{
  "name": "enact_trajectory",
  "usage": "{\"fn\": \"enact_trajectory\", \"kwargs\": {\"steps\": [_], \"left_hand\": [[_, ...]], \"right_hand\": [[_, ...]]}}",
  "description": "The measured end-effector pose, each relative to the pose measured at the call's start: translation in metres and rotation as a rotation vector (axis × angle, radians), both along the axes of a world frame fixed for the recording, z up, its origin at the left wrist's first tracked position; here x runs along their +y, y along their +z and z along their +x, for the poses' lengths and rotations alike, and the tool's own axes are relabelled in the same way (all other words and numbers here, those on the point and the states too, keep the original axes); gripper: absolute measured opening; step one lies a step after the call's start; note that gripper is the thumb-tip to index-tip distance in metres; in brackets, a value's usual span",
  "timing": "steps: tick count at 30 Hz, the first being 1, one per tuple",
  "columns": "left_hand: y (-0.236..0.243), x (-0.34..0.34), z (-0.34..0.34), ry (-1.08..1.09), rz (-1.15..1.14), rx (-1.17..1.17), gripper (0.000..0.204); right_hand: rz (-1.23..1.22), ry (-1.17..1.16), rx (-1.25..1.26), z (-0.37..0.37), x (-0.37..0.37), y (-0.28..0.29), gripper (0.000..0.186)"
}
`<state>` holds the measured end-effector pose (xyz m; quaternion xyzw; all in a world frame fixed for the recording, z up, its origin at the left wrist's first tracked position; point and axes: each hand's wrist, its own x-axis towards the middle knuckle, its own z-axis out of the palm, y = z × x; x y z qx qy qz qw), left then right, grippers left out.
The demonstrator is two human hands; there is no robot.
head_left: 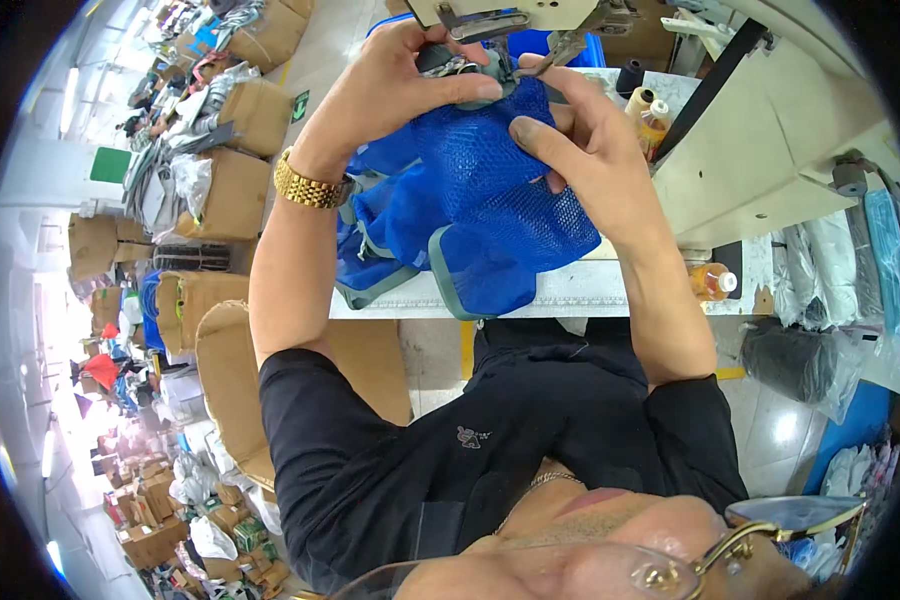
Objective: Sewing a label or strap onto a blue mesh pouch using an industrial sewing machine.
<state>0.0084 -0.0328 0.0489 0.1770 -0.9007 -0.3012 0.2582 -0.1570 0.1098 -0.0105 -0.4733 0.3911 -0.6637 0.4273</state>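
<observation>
Blue mesh fabric (490, 160) with blue cloth panels and grey-green edging hangs over the table's near edge below the sewing machine head (530, 14). My left hand (395, 85), a gold watch on its wrist, is closed on the grey-green upper part of this piece, with the thumb on top. A dark round part shows beside those fingers; its kind is hard to make out. Close to the presser foot, my right hand (590, 140) pinches the mesh between thumb and fingers, and some fingertips are hidden behind it. A loose grey-edged flap (480, 270) droops at the front.
Thread cones (638, 100) and a small bottle (654, 125) stand right of my right hand. Another bottle (710, 282) is near the table's front right. A blue bin (570, 47) sits behind the machine. Cardboard boxes (235, 195) line the left, and wrapped bundles (820, 265) the right.
</observation>
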Motion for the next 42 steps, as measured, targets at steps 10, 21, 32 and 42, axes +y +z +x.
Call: {"fn": "enact_trajectory", "kwargs": {"steps": [10,21,32,42], "left_hand": [[-0.005,0.005,-0.003,0.113,-0.106,-0.007,0.039],[-0.002,0.013,0.004,0.168,-0.227,-0.007,0.033],[-0.014,0.022,0.001,0.056,0.134,0.143,0.018],[-0.025,0.023,-0.004,0.151,-0.032,0.205,0.020]], "right_hand": [[-0.087,-0.034,0.218,-0.023,-0.011,-0.018,0.042],[-0.120,-0.011,0.281,-0.042,-0.026,-0.022,0.028],[0.071,0.285,0.166,-0.075,-0.033,0.001,0.033],[-0.122,-0.012,0.290,-0.041,-0.029,-0.007,0.021]]}}
